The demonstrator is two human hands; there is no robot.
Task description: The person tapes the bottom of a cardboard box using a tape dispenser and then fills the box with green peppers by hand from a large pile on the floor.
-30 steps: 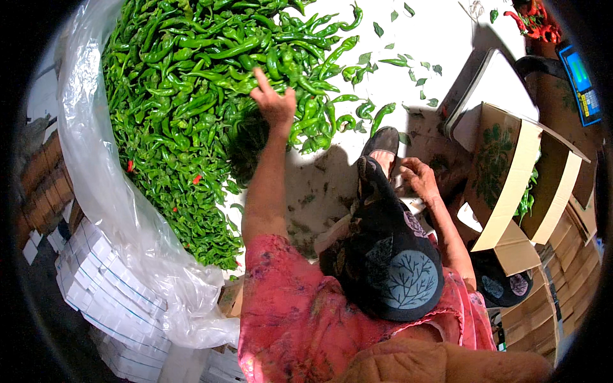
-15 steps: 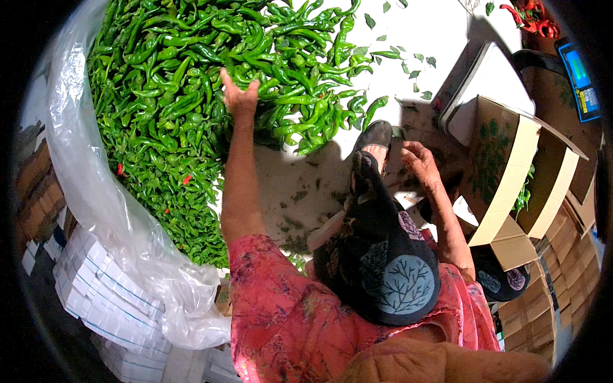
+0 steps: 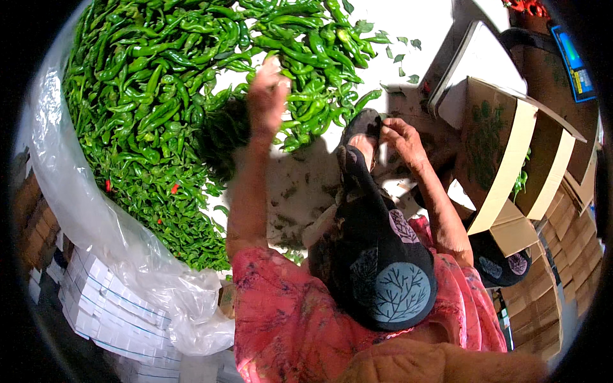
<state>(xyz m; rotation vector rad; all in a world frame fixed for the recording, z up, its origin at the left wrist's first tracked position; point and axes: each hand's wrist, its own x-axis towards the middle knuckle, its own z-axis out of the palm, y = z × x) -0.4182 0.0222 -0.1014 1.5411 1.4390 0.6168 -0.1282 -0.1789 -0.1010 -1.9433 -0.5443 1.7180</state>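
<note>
A large heap of green chili peppers (image 3: 147,96) covers the left and far side of a white sheet (image 3: 418,19). My left hand (image 3: 268,99) is over the right part of the heap, beside a bare white strip among the peppers. Motion smears its fingers, so whether they hold anything is unclear. Close by the dark shoe (image 3: 365,124) on my foot, my right hand (image 3: 405,143) has its fingers bent and drawn together. What lies between those fingertips, if anything, is too small to make out. A few red peppers (image 3: 175,189) show in the heap.
At the right stands an open cardboard box (image 3: 498,159) with some green peppers inside. Behind it are a white-topped scale (image 3: 482,64) and its blue display (image 3: 575,64). Clear plastic sheeting (image 3: 121,223) edges the heap at left, above white stacked bundles (image 3: 115,300). Loose leaves dot the sheet.
My left hand has moved right, and peppers have shifted with it, baring a white strip. My right hand has come left towards the shoe. The view has shifted slightly.
</note>
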